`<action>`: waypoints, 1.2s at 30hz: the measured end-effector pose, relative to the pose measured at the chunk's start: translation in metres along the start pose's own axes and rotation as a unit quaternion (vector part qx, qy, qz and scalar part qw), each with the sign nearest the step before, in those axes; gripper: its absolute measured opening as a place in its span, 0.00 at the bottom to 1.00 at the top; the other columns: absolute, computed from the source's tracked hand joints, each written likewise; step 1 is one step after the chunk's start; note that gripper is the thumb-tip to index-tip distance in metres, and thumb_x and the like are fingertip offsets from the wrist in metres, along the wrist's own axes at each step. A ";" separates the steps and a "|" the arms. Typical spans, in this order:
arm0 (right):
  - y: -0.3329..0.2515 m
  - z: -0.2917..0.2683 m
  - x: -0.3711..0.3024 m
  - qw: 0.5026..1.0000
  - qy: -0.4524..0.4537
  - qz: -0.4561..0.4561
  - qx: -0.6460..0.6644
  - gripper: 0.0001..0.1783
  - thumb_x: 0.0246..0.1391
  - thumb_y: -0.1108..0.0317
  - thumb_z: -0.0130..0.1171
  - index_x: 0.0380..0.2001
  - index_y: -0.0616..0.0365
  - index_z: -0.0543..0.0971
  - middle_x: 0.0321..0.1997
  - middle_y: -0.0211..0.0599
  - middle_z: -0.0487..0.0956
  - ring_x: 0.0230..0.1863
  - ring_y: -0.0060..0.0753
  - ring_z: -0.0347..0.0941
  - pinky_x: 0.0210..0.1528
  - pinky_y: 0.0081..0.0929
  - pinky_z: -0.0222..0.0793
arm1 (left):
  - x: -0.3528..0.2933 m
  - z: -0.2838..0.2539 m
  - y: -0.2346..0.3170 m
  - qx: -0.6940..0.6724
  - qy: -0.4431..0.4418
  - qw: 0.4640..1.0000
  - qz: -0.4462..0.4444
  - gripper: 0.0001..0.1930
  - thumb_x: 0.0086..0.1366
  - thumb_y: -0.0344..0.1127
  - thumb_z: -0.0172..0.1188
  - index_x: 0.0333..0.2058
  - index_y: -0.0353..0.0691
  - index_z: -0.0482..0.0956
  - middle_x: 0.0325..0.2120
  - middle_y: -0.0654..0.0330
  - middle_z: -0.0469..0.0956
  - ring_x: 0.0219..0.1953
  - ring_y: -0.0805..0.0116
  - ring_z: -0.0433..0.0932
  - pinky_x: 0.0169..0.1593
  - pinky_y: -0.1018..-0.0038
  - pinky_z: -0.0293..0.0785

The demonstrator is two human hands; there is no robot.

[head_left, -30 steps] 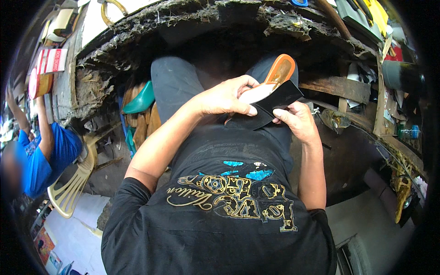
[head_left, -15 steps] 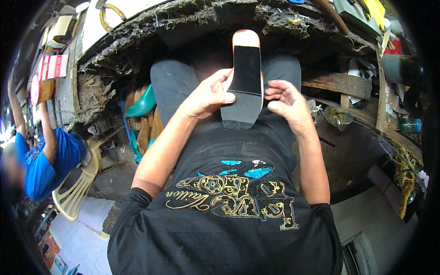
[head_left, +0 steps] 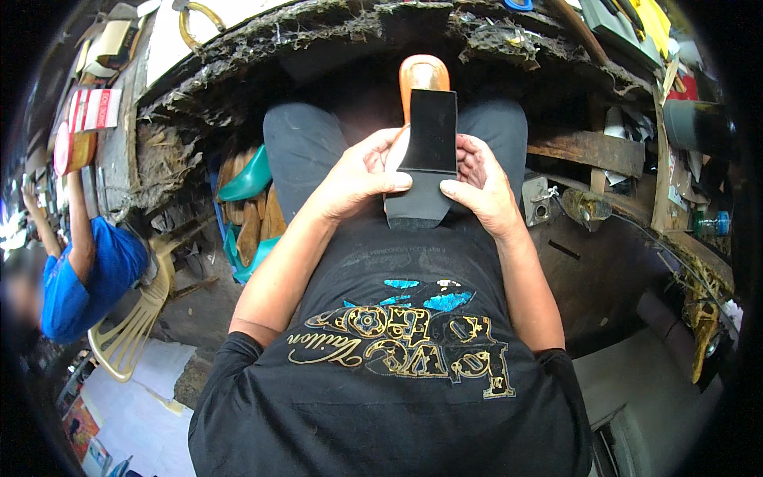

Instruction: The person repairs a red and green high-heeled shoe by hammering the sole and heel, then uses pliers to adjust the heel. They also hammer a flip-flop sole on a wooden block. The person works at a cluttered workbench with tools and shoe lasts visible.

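Observation:
Between my knees I hold an orange-brown shoe last (head_left: 425, 73), its rounded end pointing away from me. A piece of black sheet material (head_left: 434, 131) lies over its upper face, a little off to the right, so a strip of the last shows along the left. My left hand (head_left: 362, 179) grips the left edge, thumb on top of the sheet and fingers underneath. On the other side my right hand (head_left: 481, 183) pinches the sheet's right edge, its thumb pressed on the black surface and its fingers curled behind.
Beside my left leg lie green lasts (head_left: 245, 179) and brown wooden ones (head_left: 249, 230). A ragged workbench edge (head_left: 334, 36) runs ahead. To the left, a person in blue (head_left: 94, 274) works near a plastic chair (head_left: 135, 326). A wooden plank (head_left: 588, 151) stands at right.
My right hand has come in from beside the last and taken hold of the sheet's edge. The black sheet now sits shifted rightward, and the last's far end has tilted, showing more orange.

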State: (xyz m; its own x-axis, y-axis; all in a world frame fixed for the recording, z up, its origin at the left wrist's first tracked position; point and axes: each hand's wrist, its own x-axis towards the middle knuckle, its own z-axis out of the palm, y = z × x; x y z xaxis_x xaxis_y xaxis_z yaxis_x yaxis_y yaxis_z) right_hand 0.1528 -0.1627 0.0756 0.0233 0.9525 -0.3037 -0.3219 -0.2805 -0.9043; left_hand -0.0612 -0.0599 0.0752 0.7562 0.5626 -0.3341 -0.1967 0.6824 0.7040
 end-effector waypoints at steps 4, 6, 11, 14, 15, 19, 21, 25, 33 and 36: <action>-0.005 -0.002 0.004 1.000 0.002 0.006 -0.009 0.40 0.51 0.71 0.70 0.65 0.66 0.64 0.60 0.41 0.73 0.61 0.31 0.70 0.66 0.30 0.65 | -0.001 0.005 0.003 0.031 0.009 0.999 0.016 0.44 0.52 0.30 0.77 0.66 0.29 0.65 0.59 0.54 0.76 0.59 0.67 0.76 0.65 0.68 0.70; -0.007 -0.002 0.006 1.000 -0.008 0.025 0.000 0.37 0.51 0.71 0.70 0.63 0.65 0.67 0.59 0.39 0.74 0.60 0.30 0.71 0.65 0.29 0.66 | -0.002 0.007 0.004 0.038 0.010 0.999 0.011 0.43 0.53 0.30 0.77 0.66 0.29 0.66 0.58 0.54 0.76 0.59 0.67 0.76 0.64 0.69 0.71; -0.009 0.000 0.010 0.998 -0.008 0.020 0.067 0.31 0.53 0.70 0.71 0.58 0.66 0.71 0.51 0.37 0.78 0.53 0.27 0.75 0.61 0.29 0.69 | -0.005 0.014 0.009 0.054 0.012 0.998 0.010 0.39 0.56 0.30 0.75 0.65 0.29 0.68 0.59 0.54 0.76 0.59 0.68 0.76 0.64 0.69 0.71; -0.009 0.001 0.012 0.997 -0.012 0.024 0.079 0.31 0.54 0.70 0.72 0.57 0.67 0.71 0.51 0.37 0.78 0.53 0.27 0.75 0.60 0.29 0.70 | -0.006 0.018 0.012 0.073 0.030 0.997 0.010 0.38 0.58 0.29 0.73 0.65 0.29 0.68 0.59 0.54 0.76 0.60 0.68 0.75 0.64 0.69 0.71; -0.008 0.001 0.012 0.997 -0.013 0.019 0.071 0.31 0.54 0.69 0.72 0.57 0.67 0.71 0.51 0.37 0.78 0.53 0.26 0.75 0.60 0.29 0.70 | -0.006 0.019 0.012 0.092 0.033 0.995 0.024 0.37 0.59 0.28 0.73 0.66 0.29 0.67 0.60 0.54 0.76 0.60 0.68 0.75 0.64 0.69 0.70; -0.007 -0.003 0.013 0.997 -0.028 0.005 0.069 0.32 0.53 0.68 0.73 0.57 0.68 0.71 0.51 0.37 0.78 0.52 0.26 0.75 0.60 0.29 0.70 | -0.005 0.024 0.011 0.111 0.030 0.992 0.059 0.35 0.62 0.28 0.70 0.67 0.28 0.66 0.61 0.54 0.75 0.60 0.68 0.75 0.65 0.69 0.69; -0.007 -0.006 0.013 0.996 -0.034 0.021 0.082 0.32 0.53 0.67 0.74 0.57 0.68 0.71 0.50 0.36 0.78 0.52 0.26 0.75 0.60 0.29 0.70 | -0.005 0.025 0.012 0.111 0.022 0.992 0.057 0.35 0.63 0.28 0.70 0.67 0.28 0.66 0.61 0.54 0.75 0.60 0.68 0.74 0.66 0.69 0.69; -0.006 -0.010 0.014 0.994 -0.050 0.038 0.090 0.32 0.53 0.67 0.74 0.57 0.67 0.72 0.49 0.34 0.78 0.51 0.26 0.75 0.59 0.29 0.71 | -0.008 0.026 0.013 0.117 0.009 0.992 0.041 0.36 0.64 0.29 0.69 0.67 0.28 0.65 0.61 0.55 0.75 0.60 0.68 0.74 0.65 0.69 0.69; -0.007 -0.010 0.018 0.993 -0.060 0.050 0.091 0.27 0.53 0.69 0.74 0.54 0.65 0.74 0.49 0.33 0.79 0.49 0.24 0.76 0.56 0.28 0.72 | -0.006 0.025 0.011 0.125 0.017 0.991 0.045 0.30 0.66 0.30 0.67 0.64 0.28 0.69 0.57 0.56 0.77 0.58 0.70 0.76 0.64 0.70 0.70; -0.011 -0.011 0.019 0.994 -0.060 0.063 0.072 0.25 0.54 0.69 0.73 0.52 0.64 0.75 0.47 0.32 0.79 0.48 0.23 0.76 0.55 0.27 0.73 | -0.005 0.026 0.011 0.120 0.037 0.992 0.032 0.27 0.67 0.31 0.66 0.63 0.29 0.71 0.55 0.57 0.79 0.56 0.70 0.77 0.62 0.71 0.71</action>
State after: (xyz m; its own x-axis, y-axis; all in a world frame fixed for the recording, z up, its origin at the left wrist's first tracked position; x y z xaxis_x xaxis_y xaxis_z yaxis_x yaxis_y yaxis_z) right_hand 0.1668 -0.1430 0.0763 -0.1358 0.9202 -0.3670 -0.4476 -0.3875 -0.8059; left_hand -0.0509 -0.0673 0.1011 0.6976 0.6397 -0.3228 -0.0811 0.5181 0.8515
